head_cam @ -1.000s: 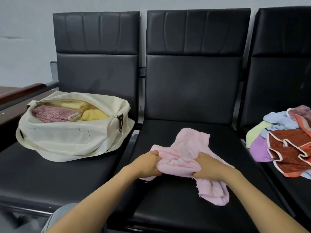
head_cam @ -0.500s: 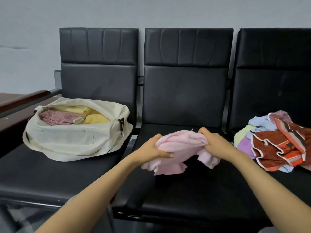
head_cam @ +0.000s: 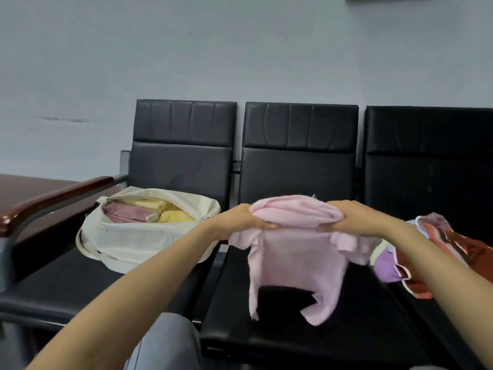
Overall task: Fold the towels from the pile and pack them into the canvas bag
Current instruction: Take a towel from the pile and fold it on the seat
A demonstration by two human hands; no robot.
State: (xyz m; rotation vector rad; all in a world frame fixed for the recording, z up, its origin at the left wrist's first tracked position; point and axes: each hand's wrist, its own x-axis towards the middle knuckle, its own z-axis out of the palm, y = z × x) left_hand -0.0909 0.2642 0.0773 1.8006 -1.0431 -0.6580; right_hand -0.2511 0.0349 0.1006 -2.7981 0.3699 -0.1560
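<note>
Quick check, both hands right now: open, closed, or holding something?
Left hand: closed, gripping the left end of the soft pink towel.
Right hand: closed, gripping the towel's right end.

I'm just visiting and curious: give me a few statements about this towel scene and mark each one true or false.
1. The left hand and right hand both grip the pink towel. True.
2. The pink towel lies flat on the middle seat. False: it hangs from the hands, lifted above that seat.
3. The bag is zipped shut. False: it is open, with yellow towels and a reddish one showing inside.
4. The pile sits on the right seat. True.
</note>
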